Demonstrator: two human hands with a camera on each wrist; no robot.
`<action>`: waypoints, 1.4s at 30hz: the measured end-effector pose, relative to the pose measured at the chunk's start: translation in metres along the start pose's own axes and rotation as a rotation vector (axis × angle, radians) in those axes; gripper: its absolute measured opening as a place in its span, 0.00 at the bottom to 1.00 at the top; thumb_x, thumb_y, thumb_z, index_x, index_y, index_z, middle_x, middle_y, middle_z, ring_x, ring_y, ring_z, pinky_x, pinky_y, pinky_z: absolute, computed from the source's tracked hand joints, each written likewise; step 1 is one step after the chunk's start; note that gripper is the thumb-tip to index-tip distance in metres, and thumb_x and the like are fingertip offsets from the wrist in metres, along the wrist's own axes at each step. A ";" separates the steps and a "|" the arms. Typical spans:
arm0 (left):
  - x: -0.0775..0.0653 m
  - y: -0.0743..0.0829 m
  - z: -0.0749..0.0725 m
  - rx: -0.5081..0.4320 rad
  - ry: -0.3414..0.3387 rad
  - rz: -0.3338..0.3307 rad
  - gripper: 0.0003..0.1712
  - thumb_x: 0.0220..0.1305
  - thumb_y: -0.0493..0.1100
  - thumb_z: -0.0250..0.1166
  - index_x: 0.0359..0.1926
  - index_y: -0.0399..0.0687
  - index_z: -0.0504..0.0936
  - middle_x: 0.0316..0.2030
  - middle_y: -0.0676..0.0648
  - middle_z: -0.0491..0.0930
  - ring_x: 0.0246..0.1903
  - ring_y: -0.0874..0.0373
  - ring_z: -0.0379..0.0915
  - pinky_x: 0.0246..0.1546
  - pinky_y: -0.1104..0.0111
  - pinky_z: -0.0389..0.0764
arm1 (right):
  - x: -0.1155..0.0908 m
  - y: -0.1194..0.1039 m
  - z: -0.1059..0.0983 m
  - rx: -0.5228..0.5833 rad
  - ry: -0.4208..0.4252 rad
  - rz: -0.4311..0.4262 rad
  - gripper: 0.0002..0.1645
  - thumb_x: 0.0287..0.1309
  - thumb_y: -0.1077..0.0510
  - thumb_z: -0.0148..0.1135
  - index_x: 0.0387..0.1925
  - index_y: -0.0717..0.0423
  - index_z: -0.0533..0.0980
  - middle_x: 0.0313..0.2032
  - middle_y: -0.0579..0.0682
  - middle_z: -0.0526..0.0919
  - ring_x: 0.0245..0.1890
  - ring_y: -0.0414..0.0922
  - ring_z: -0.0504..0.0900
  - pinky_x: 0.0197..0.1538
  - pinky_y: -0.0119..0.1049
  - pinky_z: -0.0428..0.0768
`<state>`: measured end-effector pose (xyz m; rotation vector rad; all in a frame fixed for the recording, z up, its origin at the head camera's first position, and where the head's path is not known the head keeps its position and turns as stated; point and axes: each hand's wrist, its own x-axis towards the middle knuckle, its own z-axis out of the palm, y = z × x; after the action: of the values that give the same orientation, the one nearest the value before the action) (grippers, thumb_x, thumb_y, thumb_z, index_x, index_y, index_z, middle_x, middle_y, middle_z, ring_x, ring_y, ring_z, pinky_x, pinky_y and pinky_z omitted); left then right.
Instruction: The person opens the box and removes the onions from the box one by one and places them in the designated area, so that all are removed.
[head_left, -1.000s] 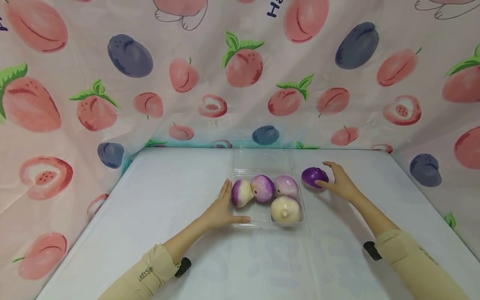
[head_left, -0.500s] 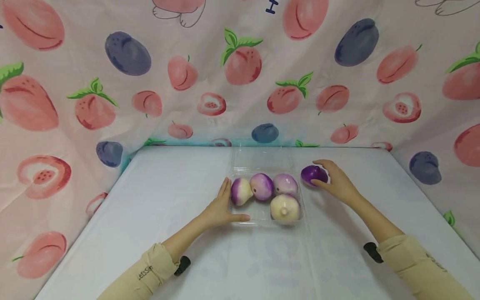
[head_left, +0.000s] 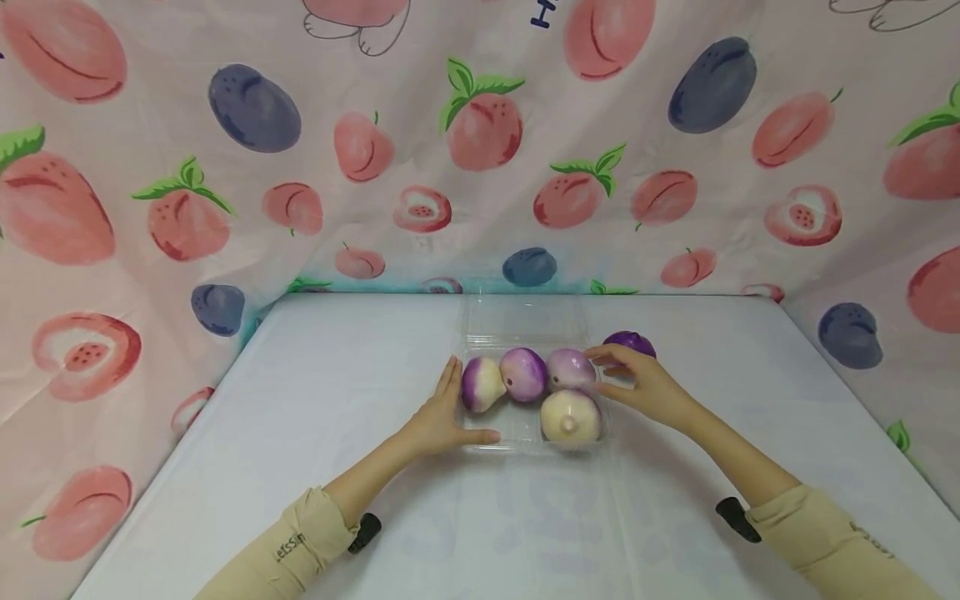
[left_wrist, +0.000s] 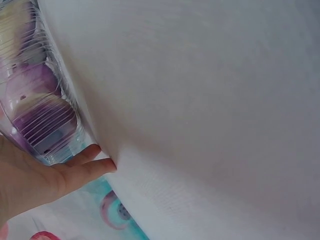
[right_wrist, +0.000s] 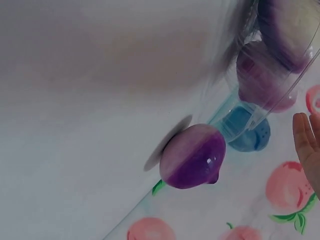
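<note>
A clear plastic clamshell box (head_left: 517,433) holds several turnip-like vegetables, purple and cream. My left hand (head_left: 437,423) rests along the box's left wall, fingers straight, thumb across the front rim. In the left wrist view, two straight fingers (left_wrist: 82,170) lie beside the ribbed wall. My right hand (head_left: 654,390) is at the box's right wall with its fingertips by the pale purple turnip (head_left: 572,369); whether they touch it cannot be told. Behind that hand, outside the box, sits a deep purple turnip (head_left: 632,340), partly hidden. The right wrist view shows this loose turnip (right_wrist: 195,156) whole.
The box's clear lid (head_left: 525,319) lies folded back toward the rear. A cream turnip (head_left: 571,417) fills the front right of the box. Fruit-print cloth (head_left: 420,150) hangs behind the white table (head_left: 360,358).
My right hand has left the loose purple turnip, moving left and slightly nearer to me, to the box's right wall. That turnip stays outside. My left hand keeps its place.
</note>
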<state>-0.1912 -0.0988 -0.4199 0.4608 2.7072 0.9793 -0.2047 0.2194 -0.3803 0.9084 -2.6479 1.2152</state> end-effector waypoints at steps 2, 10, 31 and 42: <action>-0.001 0.000 0.000 -0.001 -0.001 0.001 0.73 0.44 0.65 0.72 0.73 0.39 0.32 0.74 0.41 0.26 0.72 0.39 0.41 0.66 0.46 0.59 | 0.000 -0.002 0.003 0.021 -0.030 -0.030 0.24 0.51 0.68 0.67 0.51 0.67 0.73 0.50 0.62 0.79 0.50 0.57 0.77 0.52 0.49 0.78; -0.001 0.000 0.000 0.007 -0.005 0.002 0.73 0.44 0.65 0.72 0.73 0.38 0.32 0.74 0.41 0.26 0.72 0.40 0.40 0.67 0.47 0.59 | -0.007 0.001 0.012 0.064 -0.175 -0.072 0.32 0.51 0.61 0.69 0.58 0.62 0.69 0.56 0.60 0.76 0.53 0.56 0.77 0.54 0.49 0.77; -0.001 0.001 -0.001 -0.021 -0.016 0.004 0.74 0.43 0.64 0.73 0.73 0.38 0.31 0.74 0.40 0.26 0.72 0.41 0.37 0.68 0.48 0.56 | -0.016 0.004 0.019 -0.108 -0.228 -0.039 0.38 0.45 0.53 0.73 0.59 0.60 0.72 0.60 0.57 0.75 0.62 0.55 0.70 0.66 0.33 0.67; 0.001 0.000 0.000 -0.019 -0.009 -0.001 0.74 0.43 0.63 0.73 0.73 0.40 0.31 0.74 0.42 0.25 0.73 0.42 0.37 0.69 0.49 0.56 | -0.015 0.005 0.019 -0.109 -0.243 -0.130 0.33 0.48 0.57 0.70 0.57 0.59 0.73 0.60 0.60 0.73 0.61 0.59 0.69 0.64 0.20 0.58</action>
<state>-0.1918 -0.0982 -0.4201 0.4591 2.6882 0.9990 -0.1924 0.2155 -0.4010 1.2587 -2.7506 0.9772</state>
